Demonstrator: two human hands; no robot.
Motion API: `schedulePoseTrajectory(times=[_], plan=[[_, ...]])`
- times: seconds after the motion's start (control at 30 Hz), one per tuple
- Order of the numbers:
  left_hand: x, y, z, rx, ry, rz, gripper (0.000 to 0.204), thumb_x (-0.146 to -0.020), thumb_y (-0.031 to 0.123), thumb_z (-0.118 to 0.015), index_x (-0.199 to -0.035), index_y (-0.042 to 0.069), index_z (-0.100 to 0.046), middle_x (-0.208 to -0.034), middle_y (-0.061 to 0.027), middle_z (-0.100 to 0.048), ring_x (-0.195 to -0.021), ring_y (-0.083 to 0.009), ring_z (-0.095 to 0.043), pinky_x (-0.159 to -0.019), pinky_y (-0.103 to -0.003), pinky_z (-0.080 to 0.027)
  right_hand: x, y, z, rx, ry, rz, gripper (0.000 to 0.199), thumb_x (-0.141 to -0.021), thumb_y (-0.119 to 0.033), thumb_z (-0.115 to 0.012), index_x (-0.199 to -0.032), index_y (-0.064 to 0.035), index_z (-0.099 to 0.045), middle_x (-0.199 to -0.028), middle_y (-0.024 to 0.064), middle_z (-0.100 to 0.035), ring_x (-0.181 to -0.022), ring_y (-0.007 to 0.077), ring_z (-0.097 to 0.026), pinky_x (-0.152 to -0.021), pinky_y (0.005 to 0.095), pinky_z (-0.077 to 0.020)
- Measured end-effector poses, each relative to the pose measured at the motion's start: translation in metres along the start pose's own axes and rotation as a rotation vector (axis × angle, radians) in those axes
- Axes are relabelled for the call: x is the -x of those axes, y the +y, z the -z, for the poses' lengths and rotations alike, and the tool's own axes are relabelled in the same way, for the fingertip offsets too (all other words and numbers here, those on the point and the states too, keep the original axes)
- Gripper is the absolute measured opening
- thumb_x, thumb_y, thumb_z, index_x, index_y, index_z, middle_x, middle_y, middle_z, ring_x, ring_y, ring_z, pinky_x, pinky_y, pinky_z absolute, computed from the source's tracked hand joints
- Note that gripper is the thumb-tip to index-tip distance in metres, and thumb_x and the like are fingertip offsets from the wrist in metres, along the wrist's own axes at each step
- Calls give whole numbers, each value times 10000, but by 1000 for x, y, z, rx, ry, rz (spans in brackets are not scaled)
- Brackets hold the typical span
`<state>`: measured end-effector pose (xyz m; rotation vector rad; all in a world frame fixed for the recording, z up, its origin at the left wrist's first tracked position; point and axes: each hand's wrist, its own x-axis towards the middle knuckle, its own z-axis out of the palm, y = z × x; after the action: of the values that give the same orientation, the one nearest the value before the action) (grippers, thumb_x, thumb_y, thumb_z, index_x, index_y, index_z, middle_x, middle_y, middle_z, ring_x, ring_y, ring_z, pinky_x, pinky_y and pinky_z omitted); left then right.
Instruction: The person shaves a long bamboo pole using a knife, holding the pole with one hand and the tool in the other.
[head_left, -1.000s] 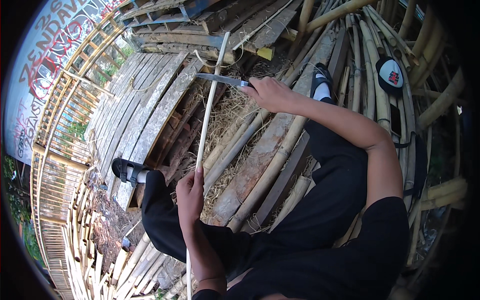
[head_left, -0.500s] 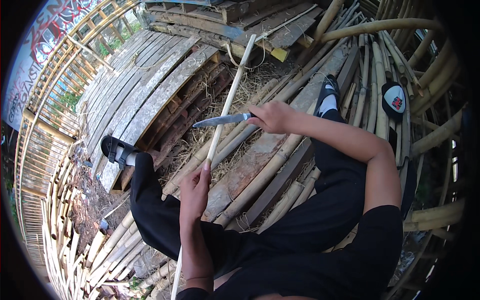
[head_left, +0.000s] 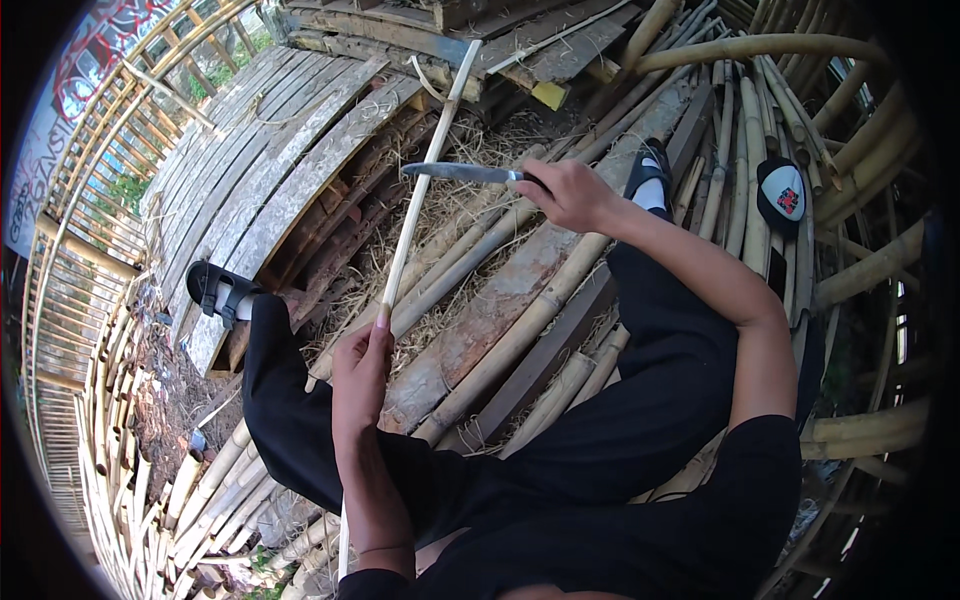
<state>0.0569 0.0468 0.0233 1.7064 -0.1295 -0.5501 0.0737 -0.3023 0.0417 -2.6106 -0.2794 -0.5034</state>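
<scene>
My left hand [head_left: 360,368] is closed round a long pale bamboo strip [head_left: 407,237], its thumb lying along the top. The strip slants up and away from me, and its lower end passes behind my left forearm. In my right hand [head_left: 565,193] is a knife [head_left: 458,172], gripped by its dark handle. The grey blade points left and lies across the upper part of the strip. A thin curled shaving [head_left: 428,80] hangs by the strip's far end.
Wooden pallets [head_left: 270,150] stand at the left and far side. Bamboo poles [head_left: 540,345] and planks lie under my legs, with shavings [head_left: 480,150] scattered between. A cap [head_left: 782,197] rests on poles at the right. A bamboo fence [head_left: 90,230] curves along the left.
My right hand and the knife have moved up along the strip, away from my left hand. The view has shifted slightly, and the strip sits further left.
</scene>
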Motion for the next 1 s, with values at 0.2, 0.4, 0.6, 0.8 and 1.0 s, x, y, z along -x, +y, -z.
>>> schedulePoseTrajectory(times=[0.2,0.4,0.6,0.8,1.0], plan=[[2,2,-7,-44,2,12,418,-977,331,-472,-663,56,-498,-568,75,-354,-518,-28,-277,-460,-234,-214,6,-59,-24,64,-374,227,321,-936,-355,-487,-850,-46,-486,-559,154,-538,-543,373,-574,-500,464,-442],[4,-9,-2,-93,41,20,415,-971,330,-483,-674,40,-502,-584,70,-349,-546,-41,-274,-477,-247,-226,-37,29,-15,350,-118,-112,375,-961,-390,-409,-852,-47,-511,-570,145,-573,-549,361,-604,-527,466,-494],[14,0,5,-49,83,7,407,-973,308,-480,-670,36,-497,-573,62,-358,-528,-38,-279,-468,-244,-229,-38,126,132,399,680,-677,583,-951,-491,-305,-943,-5,-628,-872,230,-647,-895,432,-592,-788,493,-450],[6,-4,9,-82,119,-27,411,-977,301,-471,-669,29,-491,-572,55,-366,-522,-42,-292,-462,-247,-234,-14,61,61,2,239,-506,469,-955,-417,-404,-824,1,-571,-669,194,-587,-714,404,-576,-646,464,-420],[5,-5,-3,-125,69,-37,404,-974,297,-480,-696,4,-509,-584,51,-375,-555,-46,-298,-479,-252,-250,-9,-52,-3,137,-308,132,306,-947,-328,-470,-838,-42,-483,-578,178,-534,-540,390,-553,-513,476,-423]])
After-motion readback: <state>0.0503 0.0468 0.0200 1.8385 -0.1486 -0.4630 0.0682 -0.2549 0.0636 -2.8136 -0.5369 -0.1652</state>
